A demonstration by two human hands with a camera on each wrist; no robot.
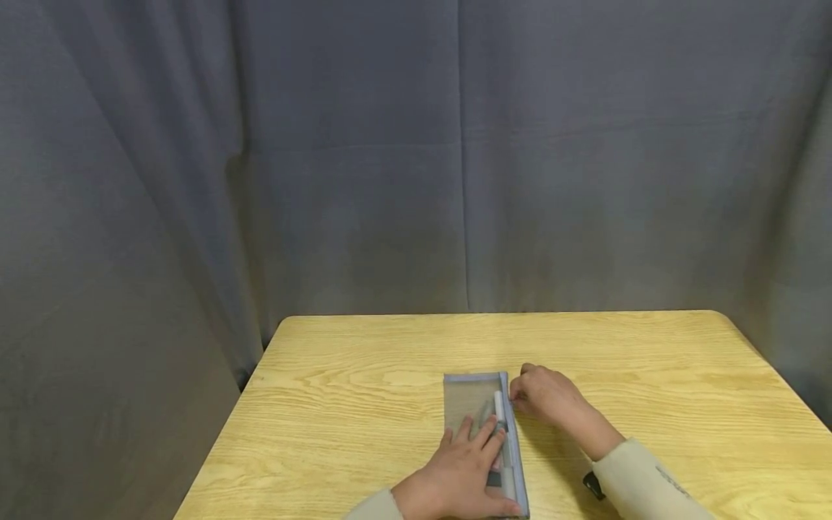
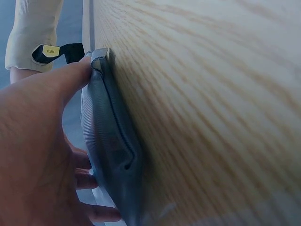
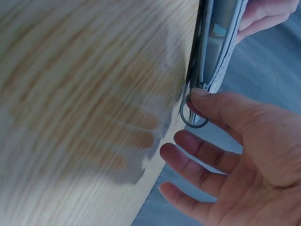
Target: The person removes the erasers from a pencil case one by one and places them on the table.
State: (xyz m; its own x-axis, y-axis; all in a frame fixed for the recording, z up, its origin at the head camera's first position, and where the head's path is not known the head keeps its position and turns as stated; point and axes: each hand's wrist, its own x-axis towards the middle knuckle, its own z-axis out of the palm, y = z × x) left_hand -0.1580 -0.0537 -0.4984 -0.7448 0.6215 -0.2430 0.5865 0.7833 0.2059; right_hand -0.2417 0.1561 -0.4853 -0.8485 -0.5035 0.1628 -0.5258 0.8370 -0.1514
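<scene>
A see-through mesh zipper pouch (image 1: 469,396) with grey-blue edging lies on the table, its long zipped side facing right. My left hand (image 1: 458,469) presses on its top with the fingers spread, the thumb along the near end. A white stick-like item (image 1: 499,406) and other pieces show through the mesh, partly hidden by that hand. At the pouch's far right corner, my right hand (image 1: 552,396) pinches the ring-shaped zipper pull (image 3: 195,126) between thumb and index finger. In the right wrist view, the zipper gapes between the pull and the left hand's end.
The pouch rests on a light wood-grain table (image 1: 338,404) with rounded far corners. Grey curtains (image 1: 364,180) hang behind it and along the left side. A small black device (image 1: 593,485) is by the right sleeve.
</scene>
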